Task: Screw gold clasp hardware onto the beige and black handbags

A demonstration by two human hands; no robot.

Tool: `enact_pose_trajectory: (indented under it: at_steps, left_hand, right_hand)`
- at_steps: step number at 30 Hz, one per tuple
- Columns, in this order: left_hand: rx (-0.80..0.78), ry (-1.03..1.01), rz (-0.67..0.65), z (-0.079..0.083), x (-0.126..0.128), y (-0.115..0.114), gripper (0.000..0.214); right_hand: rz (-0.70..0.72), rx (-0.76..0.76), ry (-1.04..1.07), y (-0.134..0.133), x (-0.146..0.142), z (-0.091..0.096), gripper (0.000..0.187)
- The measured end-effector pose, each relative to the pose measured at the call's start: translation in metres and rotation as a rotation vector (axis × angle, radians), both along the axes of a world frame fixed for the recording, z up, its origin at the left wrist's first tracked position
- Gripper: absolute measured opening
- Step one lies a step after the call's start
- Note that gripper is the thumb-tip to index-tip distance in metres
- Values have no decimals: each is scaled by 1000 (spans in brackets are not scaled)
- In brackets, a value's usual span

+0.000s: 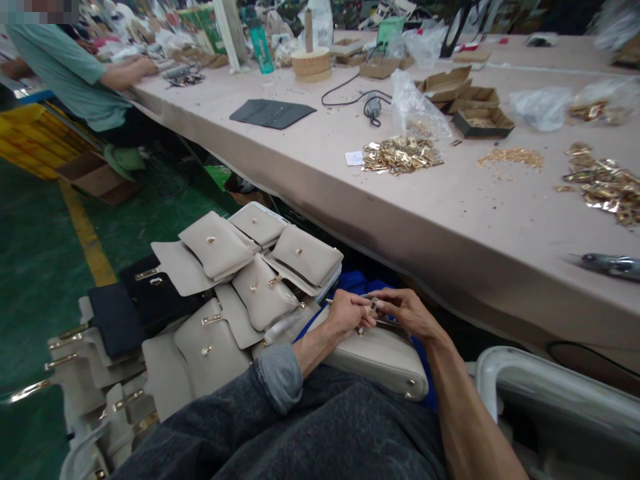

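Bag in hand: beige bag (380, 357) on the lap, lower centre of the frame, blue material (353, 283) showing behind it.
Left hand (349, 312): at the bag's upper edge, fingers bent in close; cannot tell whether its grip is on the fitting or the flap edge.
Right hand (404, 309): grip narrow, thumb and fingers pinching a small metal fitting (373, 307) just above the bag.
Finished-looking stack: beige bags (216, 243) piled at lower left and left of centre, several flaps thrown open, gold-toned hardware on them; black bags (117, 317) lie among them.
Counter (310, 150): pale covering, runs from upper left to the right edge.
Hardware on counter: gold-toned heap (403, 157) right of upper centre, white label (354, 159) beside it; scatter of tiny pieces (515, 157) farther right; second heap (610, 190) at the right edge.
Tool: dark handheld tool (613, 265), right edge, below the second heap.
Also on counter: dark flat sheet (273, 114), upper centre; teal bottle (260, 48) above it.
Bin: pale rim (486, 377), lower right.
Co-worker: person in green top (75, 73), upper left, arms at the counter.
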State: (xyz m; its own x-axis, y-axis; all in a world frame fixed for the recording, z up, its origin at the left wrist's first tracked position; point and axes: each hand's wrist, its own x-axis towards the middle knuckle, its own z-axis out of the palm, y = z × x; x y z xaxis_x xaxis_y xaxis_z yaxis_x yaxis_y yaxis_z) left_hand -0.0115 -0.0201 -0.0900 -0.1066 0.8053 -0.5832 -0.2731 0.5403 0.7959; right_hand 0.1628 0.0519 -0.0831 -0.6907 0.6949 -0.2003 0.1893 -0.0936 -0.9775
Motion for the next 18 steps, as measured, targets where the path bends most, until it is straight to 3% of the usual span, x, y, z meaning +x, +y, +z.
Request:
enact_pose_trajectory:
  at_steps: [4, 9, 14, 18]
  left_hand:
    - [-4, 35, -14, -5, 0, -2, 12]
    - [28, 43, -15, -7, 0, -1, 7]
    - [5, 39, 4, -2, 2, 3, 5]
    - [-16, -20, -80, 1, 3, 2, 9]
  right_hand:
    - [103, -9, 72, 7, 0, 1, 42]
    - [61, 0, 49, 6, -3, -3, 38]
    - [-1, 164, -91, 4, -5, -4, 29]
    - [-13, 193, -102, 5, -6, -3, 27]
